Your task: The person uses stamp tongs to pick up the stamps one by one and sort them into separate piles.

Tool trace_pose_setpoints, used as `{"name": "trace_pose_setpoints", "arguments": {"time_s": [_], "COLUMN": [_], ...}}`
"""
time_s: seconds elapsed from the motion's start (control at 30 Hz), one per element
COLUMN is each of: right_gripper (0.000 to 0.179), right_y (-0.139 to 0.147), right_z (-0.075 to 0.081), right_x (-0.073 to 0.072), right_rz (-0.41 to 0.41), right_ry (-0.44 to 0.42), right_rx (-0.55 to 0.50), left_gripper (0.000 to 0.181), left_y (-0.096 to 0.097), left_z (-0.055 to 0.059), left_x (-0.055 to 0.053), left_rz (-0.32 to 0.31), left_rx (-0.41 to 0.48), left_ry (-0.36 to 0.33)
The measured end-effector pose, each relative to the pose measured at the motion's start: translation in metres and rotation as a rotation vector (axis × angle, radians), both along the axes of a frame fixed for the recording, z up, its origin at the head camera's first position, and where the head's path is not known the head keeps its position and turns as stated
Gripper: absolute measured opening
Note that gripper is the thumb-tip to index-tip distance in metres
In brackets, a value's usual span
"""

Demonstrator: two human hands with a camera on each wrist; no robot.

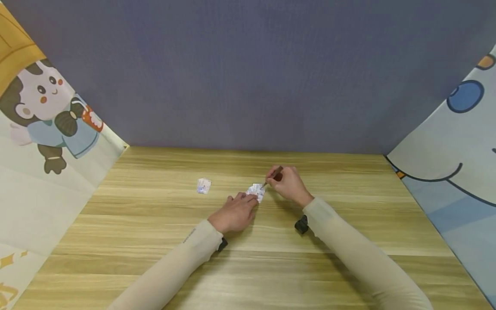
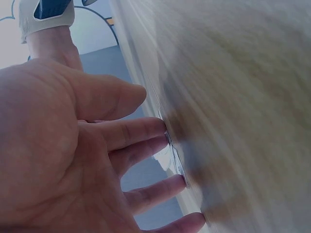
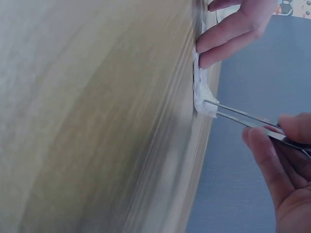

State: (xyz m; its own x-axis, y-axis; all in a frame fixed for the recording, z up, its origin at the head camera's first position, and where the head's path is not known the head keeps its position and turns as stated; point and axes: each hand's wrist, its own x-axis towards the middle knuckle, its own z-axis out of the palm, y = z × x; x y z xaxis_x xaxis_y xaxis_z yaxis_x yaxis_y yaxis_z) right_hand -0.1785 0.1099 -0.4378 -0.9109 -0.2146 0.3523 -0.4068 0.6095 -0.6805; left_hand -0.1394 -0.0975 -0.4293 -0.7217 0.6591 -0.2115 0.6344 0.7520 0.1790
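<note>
My left hand reaches in from the lower left with fingers outstretched. Its fingertips press on a small cluster of white printed slips lying on the table, covering part of it. From the right, my right hand pinches a pair of metal tweezers between thumb and fingers. Their thin prongs point down and left to the slips. In the right wrist view the two tips straddle the lifted edge of a white slip, just past the left fingertips.
A second small pile of fanned printed slips lies to the left on the wood-grain table. Behind the table rises a grey-blue partition. Cartoon-printed panels stand along both sides.
</note>
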Motion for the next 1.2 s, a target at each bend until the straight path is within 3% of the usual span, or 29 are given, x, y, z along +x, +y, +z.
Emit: {"name": "trace_pose_setpoints", "arguments": {"time_s": [0.3, 0.43, 0.57, 0.8, 1.07, 1.2], "right_gripper": [0.004, 0.004, 0.004, 0.004, 0.006, 0.004], "right_y": [0.0, 0.005, 0.016, 0.044, 0.072, 0.083], "right_z": [0.006, 0.015, 0.026, 0.037, 0.035, 0.026], "right_x": [0.007, 0.013, 0.019, 0.028, 0.025, 0.021], "right_rz": [-0.027, -0.045, -0.058, -0.083, -0.081, -0.075], "right_ry": [-0.033, 0.021, 0.064, 0.025, 0.005, -0.036], "right_rx": [-0.049, -0.059, -0.068, -0.045, 0.017, 0.064], "left_gripper": [0.045, 0.044, 0.044, 0.042, 0.041, 0.044], "left_y": [0.0, -0.001, -0.001, 0.0, 0.02, 0.042], "left_z": [-0.001, -0.002, -0.003, -0.002, 0.002, 0.002], "left_x": [0.0, 0.002, 0.003, 0.004, 0.004, 0.005], "left_rz": [0.007, 0.002, -0.003, -0.023, -0.088, -0.108], "left_rx": [0.01, 0.01, 0.014, 0.055, 0.094, 0.057], "left_ry": [-0.017, -0.008, -0.002, 0.032, 0.111, 0.096]}}
